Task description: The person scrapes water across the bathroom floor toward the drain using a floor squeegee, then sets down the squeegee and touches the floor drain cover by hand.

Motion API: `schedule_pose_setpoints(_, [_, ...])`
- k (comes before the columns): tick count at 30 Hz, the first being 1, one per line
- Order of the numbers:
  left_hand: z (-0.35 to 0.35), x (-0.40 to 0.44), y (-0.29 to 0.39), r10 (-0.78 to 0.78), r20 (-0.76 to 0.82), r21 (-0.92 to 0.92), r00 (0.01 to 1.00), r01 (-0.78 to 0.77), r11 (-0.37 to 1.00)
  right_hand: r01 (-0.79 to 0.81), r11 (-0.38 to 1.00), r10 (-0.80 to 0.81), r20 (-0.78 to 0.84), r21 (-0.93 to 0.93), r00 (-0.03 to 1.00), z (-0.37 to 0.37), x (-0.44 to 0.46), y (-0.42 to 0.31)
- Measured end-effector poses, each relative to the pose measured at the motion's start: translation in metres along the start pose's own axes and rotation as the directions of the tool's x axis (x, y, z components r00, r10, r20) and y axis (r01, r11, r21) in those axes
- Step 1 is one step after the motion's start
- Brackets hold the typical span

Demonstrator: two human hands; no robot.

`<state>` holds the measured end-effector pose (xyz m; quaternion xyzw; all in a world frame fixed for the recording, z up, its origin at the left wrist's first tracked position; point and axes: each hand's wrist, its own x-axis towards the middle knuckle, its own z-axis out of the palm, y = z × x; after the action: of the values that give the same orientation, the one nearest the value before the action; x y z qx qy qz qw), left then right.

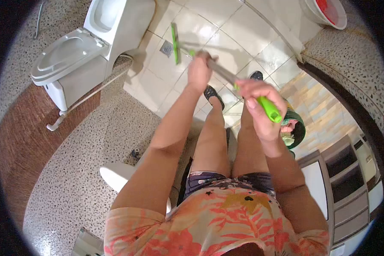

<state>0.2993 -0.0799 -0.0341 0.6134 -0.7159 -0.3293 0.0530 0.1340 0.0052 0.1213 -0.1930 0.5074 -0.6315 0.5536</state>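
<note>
A floor squeegee (224, 73) with a grey pole runs diagonally across the view. Its narrow green head (175, 45) is over the wet tiles, beside a square floor drain (166, 48). My left hand (200, 71) is closed round the lower part of the pole. Higher up, my right hand (263, 100) grips the pole by its green handle end, which sticks out past the fingers towards me. Both hands are slightly blurred.
A white toilet (70, 55) with its lid down stands at the left, with a white pipe beside it. My dark shoes (214, 96) are on the tiled floor. A green bin (296, 128) holding cloth-like items is by my right leg. A white bucket (339, 21) stands top right.
</note>
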Motion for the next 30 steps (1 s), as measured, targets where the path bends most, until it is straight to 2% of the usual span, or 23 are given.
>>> schedule_pose_setpoints(1, [-0.014, 0.010, 0.008, 0.009, -0.090, -0.043, 0.996, -0.012, 0.999, 0.194, 0.978, -0.189, 0.065, -0.071, 0.980, 0.017, 0.012, -0.009])
schedule_pose_setpoints(2, [-0.004, 0.034, -0.015, -0.089, -0.145, -0.474, 0.985, 0.009, 0.880, 0.382, 0.915, -0.364, 0.145, -0.128, 0.920, 0.029, 0.021, -0.009])
schedule_pose_setpoints(3, [-0.001, 0.049, -0.032, -0.146, -0.159, -0.661, 0.976, 0.005, 0.750, 0.381, 0.916, -0.362, 0.151, -0.129, 0.920, 0.032, 0.034, 0.003])
schedule_pose_setpoints(4, [0.003, 0.063, -0.049, -0.204, -0.172, -0.813, 0.964, -0.022, 0.582, 0.465, 0.877, -0.393, 0.375, -0.121, 0.839, 0.035, 0.049, 0.020])
schedule_pose_setpoints(5, [-0.002, 0.067, -0.057, -0.147, -0.209, -0.601, 0.967, -0.008, 0.799, 0.541, 0.836, -0.398, 0.575, -0.093, 0.714, 0.038, 0.055, 0.030])
schedule_pose_setpoints(6, [-0.004, 0.066, -0.064, -0.085, -0.222, -0.334, 0.971, 0.007, 0.943, 0.541, 0.836, -0.397, 0.578, -0.093, 0.713, 0.038, 0.050, 0.035])
schedule_pose_setpoints(7, [-0.003, 0.058, -0.068, -0.087, -0.225, -0.335, 0.970, 0.007, 0.942, 0.541, 0.830, -0.335, 0.652, -0.139, 0.680, 0.039, 0.043, 0.037])
schedule_pose_setpoints(8, [-0.003, 0.041, -0.072, -0.152, -0.182, -0.353, 0.972, 0.079, 0.932, 0.542, 0.820, -0.266, 0.718, -0.182, 0.644, 0.039, 0.034, 0.040])
schedule_pose_setpoints(9, [-0.001, 0.017, -0.074, -0.221, -0.135, -0.369, 0.966, 0.158, 0.916, 0.542, 0.821, -0.269, 0.715, -0.181, 0.646, 0.038, 0.017, 0.047])
schedule_pose_setpoints(10, [0.002, -0.008, -0.070, -0.208, -0.179, -0.248, 0.962, 0.160, 0.955, 0.549, 0.817, -0.277, 0.715, -0.176, 0.642, 0.036, -0.001, 0.053])
schedule_pose_setpoints(11, [0.005, -0.030, -0.068, -0.186, -0.223, -0.120, 0.957, 0.162, 0.979, 0.543, 0.801, -0.224, 0.714, -0.253, 0.663, 0.032, -0.021, 0.054])
schedule_pose_setpoints(13, [0.019, -0.067, -0.076, -0.258, -0.187, -0.192, 0.948, 0.223, 0.956, 0.545, 0.798, -0.186, 0.753, -0.259, 0.631, 0.026, -0.049, 0.056])
schedule_pose_setpoints(15, [0.026, -0.093, -0.081, -0.274, -0.167, -0.217, 0.947, 0.235, 0.947, 0.482, 0.861, -0.161, 0.810, -0.164, 0.564, 0.023, -0.064, 0.053])
schedule_pose_setpoints(17, [0.021, -0.099, -0.075, -0.284, -0.151, -0.245, 0.947, 0.243, 0.939, 0.479, 0.857, -0.149, 0.800, -0.189, 0.582, 0.020, -0.072, 0.048])
schedule_pose_setpoints(18, [0.020, -0.098, -0.071, -0.225, -0.155, -0.184, 0.962, 0.196, 0.963, 0.473, 0.854, -0.133, 0.788, -0.216, 0.601, 0.017, -0.074, 0.044])
schedule_pose_setpoints(19, [0.016, -0.095, -0.062, -0.164, -0.154, -0.124, 0.974, 0.146, 0.981, 0.445, 0.859, -0.145, 0.713, -0.253, 0.686, 0.015, -0.071, 0.030])
schedule_pose_setpoints(21, [-0.010, -0.081, 0.001, -0.228, 0.101, -0.353, 0.968, 0.249, 0.902, 0.423, 0.859, -0.206, 0.561, -0.289, 0.802, 0.002, -0.058, -0.011])
schedule_pose_setpoints(23, [-0.008, -0.070, 0.052, -0.075, 0.212, -0.329, 0.974, 0.144, 0.933, 0.436, 0.834, -0.266, 0.445, -0.339, 0.855, -0.035, -0.043, -0.054])
schedule_pose_setpoints(25, [0.016, -0.064, 0.098, -0.054, 0.289, -0.177, 0.956, 0.109, 0.978, 0.394, 0.838, -0.339, 0.206, -0.378, 0.918, -0.050, -0.036, -0.087])
schedule_pose_setpoints(27, [0.048, -0.060, 0.116, 0.069, 0.150, -0.071, 0.986, -0.059, 0.996, 0.336, 0.886, -0.268, 0.240, -0.320, 0.933, -0.076, -0.026, -0.093])
schedule_pose_setpoints(28, [0.040, -0.054, 0.120, 0.061, 0.224, -0.072, 0.973, -0.046, 0.996, 0.292, 0.945, -0.266, 0.174, -0.147, 0.948, -0.088, -0.021, -0.084])
schedule_pose_setpoints(29, [0.042, -0.051, 0.110, 0.058, 0.227, -0.076, 0.972, -0.042, 0.996, 0.248, 0.968, -0.250, 0.106, 0.036, 0.962, -0.095, -0.016, -0.071])
schedule_pose_setpoints(30, [0.046, -0.049, 0.094, -0.026, 0.258, -0.003, 0.966, 0.028, 1.000, 0.255, 0.967, -0.253, 0.091, -0.009, 0.963, -0.095, -0.015, -0.052])
